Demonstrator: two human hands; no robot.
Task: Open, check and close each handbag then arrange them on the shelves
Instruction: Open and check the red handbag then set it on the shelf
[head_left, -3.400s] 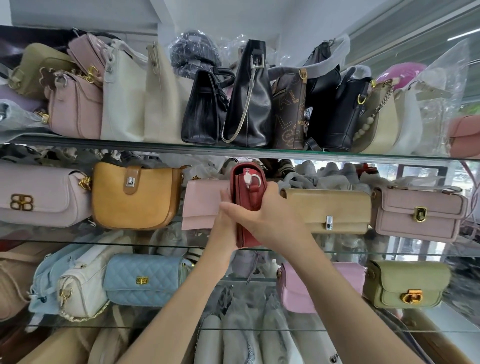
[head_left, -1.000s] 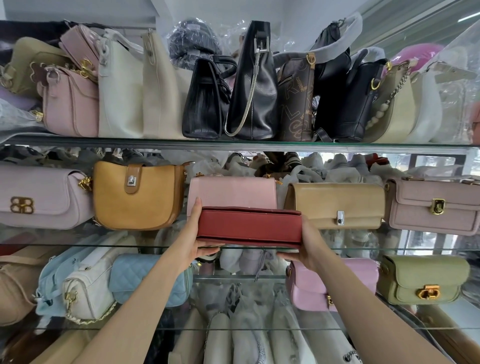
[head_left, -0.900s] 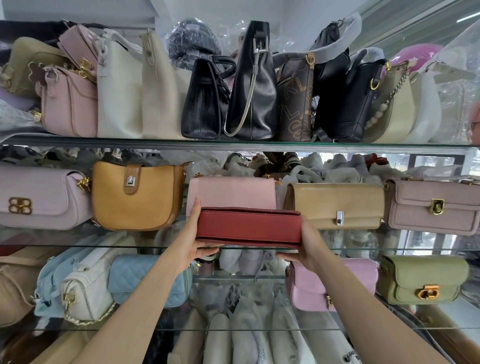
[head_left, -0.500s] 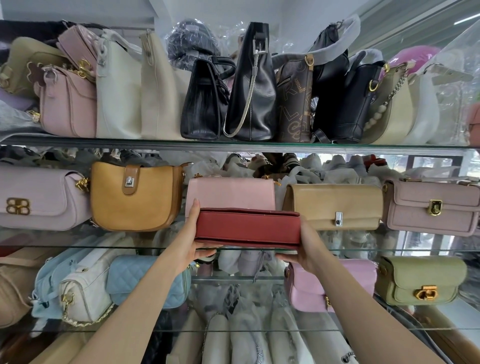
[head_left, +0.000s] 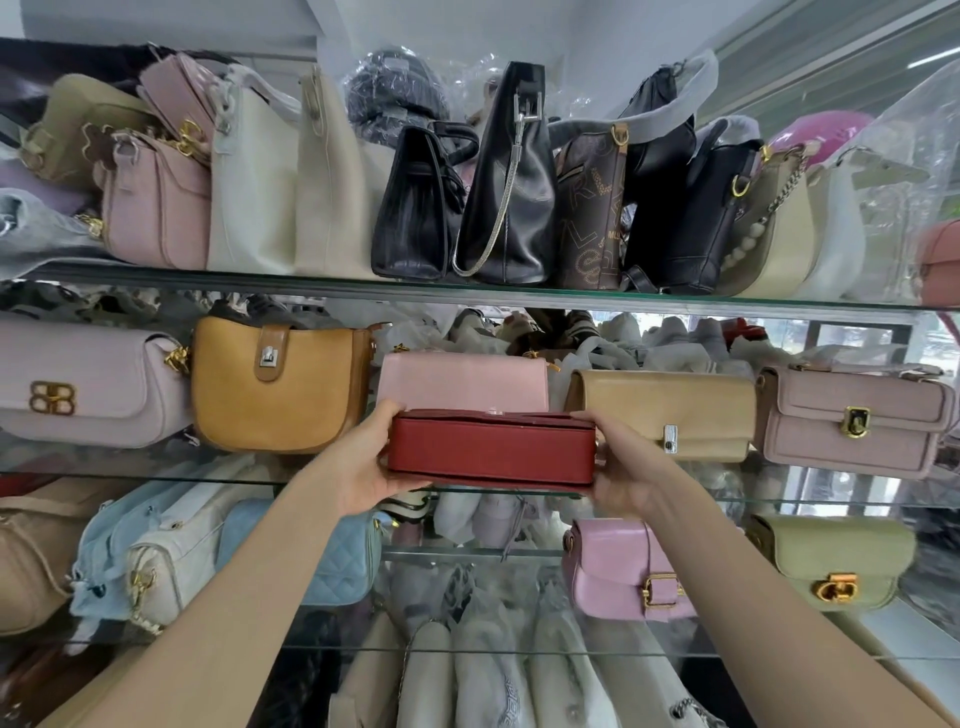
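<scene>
— Grip?
— Left hand (head_left: 363, 470) and right hand (head_left: 621, 467) clasping the two ends of the red handbag (head_left: 491, 448), thumbs curled underneath.
— And the whereabouts?
— Held level at the front edge of the middle glass shelf (head_left: 156, 475), just before the pink handbag (head_left: 462, 382), between the mustard handbag (head_left: 280, 387) and the tan clutch (head_left: 665, 413).

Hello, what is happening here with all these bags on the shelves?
A person is holding a red handbag by its two ends, left hand and right hand, at the front edge of the middle glass shelf. It is level and looks closed, in front of a pink bag, between a mustard bag and a tan one.
</scene>
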